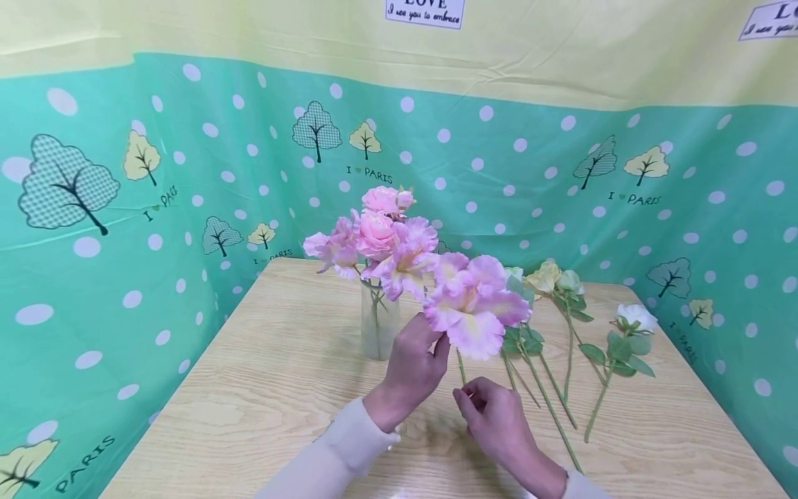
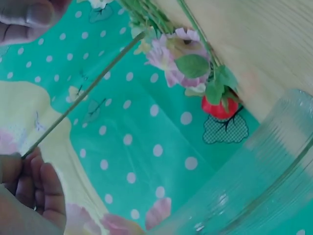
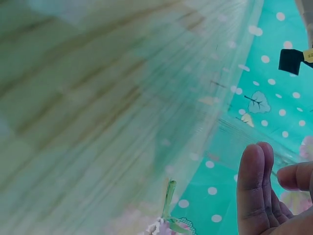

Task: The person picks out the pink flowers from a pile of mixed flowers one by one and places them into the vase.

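Observation:
My left hand (image 1: 414,364) pinches the thin green stem (image 2: 83,95) of a pink-purple ruffled flower (image 1: 476,305), just below the bloom. The stem slants down toward the right, its lower end free in the left wrist view. My right hand (image 1: 499,419) is beside that lower end with loosely bent fingers; a gap shows between its thumb and fingers (image 3: 252,186) in the right wrist view, and nothing is held there. Left of the flower stands a clear ribbed glass vase (image 1: 380,326) with pink blooms (image 1: 377,232) and a ruffled pink-purple bloom (image 1: 408,260) in it.
More flowers lie on the right side of the wooden table (image 1: 280,360), among them a white rose (image 1: 636,317) and a cream flower (image 1: 544,276). A red flower (image 2: 220,106) shows in the left wrist view. Behind the table hangs a green dotted cloth (image 1: 517,180).

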`<act>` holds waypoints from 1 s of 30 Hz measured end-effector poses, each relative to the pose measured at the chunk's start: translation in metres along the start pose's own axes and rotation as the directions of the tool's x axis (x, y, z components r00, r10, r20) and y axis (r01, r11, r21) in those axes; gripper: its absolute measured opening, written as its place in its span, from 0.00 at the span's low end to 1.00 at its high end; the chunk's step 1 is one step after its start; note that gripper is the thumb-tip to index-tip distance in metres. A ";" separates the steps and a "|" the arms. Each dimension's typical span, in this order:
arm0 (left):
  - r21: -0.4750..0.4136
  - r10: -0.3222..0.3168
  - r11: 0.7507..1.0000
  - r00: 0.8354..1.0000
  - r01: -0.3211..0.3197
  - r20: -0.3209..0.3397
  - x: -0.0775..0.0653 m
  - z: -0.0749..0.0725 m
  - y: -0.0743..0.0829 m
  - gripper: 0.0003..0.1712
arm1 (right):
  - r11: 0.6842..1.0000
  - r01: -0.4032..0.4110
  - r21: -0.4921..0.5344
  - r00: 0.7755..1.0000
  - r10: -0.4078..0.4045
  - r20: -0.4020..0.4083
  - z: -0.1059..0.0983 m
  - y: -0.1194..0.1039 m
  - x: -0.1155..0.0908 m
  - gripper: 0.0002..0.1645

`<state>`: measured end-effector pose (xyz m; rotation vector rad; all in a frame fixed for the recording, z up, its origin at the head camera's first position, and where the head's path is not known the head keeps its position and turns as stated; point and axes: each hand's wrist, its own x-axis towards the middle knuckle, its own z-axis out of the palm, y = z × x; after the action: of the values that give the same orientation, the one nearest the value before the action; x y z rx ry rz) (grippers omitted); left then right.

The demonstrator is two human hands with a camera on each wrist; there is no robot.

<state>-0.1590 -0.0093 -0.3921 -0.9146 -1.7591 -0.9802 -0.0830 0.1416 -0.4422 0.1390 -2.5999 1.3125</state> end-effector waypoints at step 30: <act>0.012 -0.068 0.996 0.822 0.090 -0.566 0.043 -0.067 -0.042 0.05 | 1.000 -0.014 -0.010 1.000 0.013 -0.028 -0.008 -0.001 0.006 0.06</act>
<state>-0.1868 -0.0789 -0.3430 -0.4531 -1.3030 -1.1284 -0.0872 0.1479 -0.4356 0.1009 -2.5878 1.2966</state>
